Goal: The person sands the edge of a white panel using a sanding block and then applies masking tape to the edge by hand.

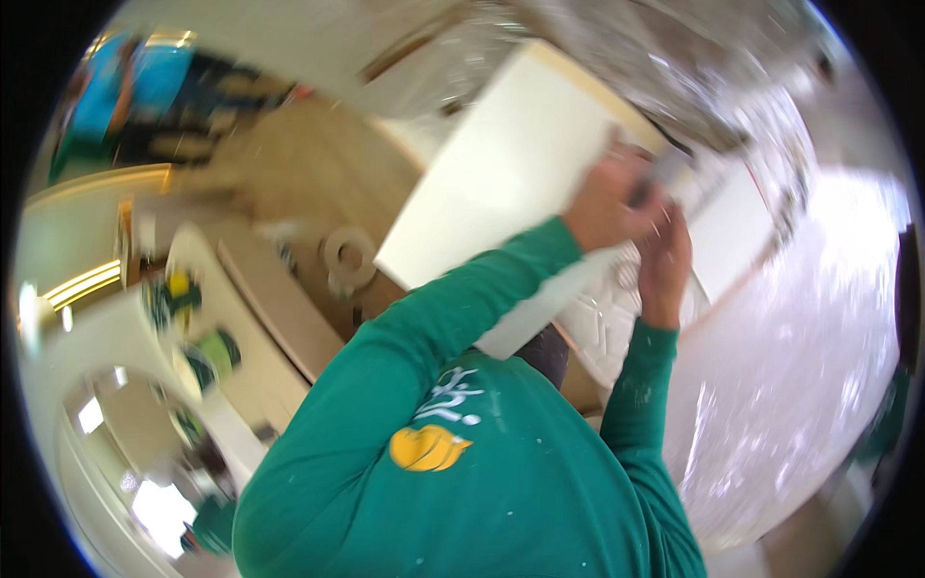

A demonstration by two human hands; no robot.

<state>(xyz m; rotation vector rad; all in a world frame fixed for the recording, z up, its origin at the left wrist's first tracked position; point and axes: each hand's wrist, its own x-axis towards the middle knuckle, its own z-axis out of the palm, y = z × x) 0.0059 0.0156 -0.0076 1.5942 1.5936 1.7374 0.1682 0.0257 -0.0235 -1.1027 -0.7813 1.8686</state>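
Note:
My left hand (614,200) reaches over a white panel (496,169) with a pale wooden edge. Its fingers are closed around a small grey-and-dark object (667,171), too smeared by motion to name. Just below and to the right, my right hand (665,265) points upward, its fingertips close to the left hand. Those fingers are blurred and partly hidden, so what they grip, if anything, does not show. A second white panel (737,236) with a reddish edge lies beyond my hands, to the right.
Clear plastic wrap (785,385) covers a bulky pale form at right, and more wrap (665,58) lies at the far side. On the left are a tape roll (349,255), brown boards (270,299) and a green spool (214,356). A person in blue (154,82) stands far left.

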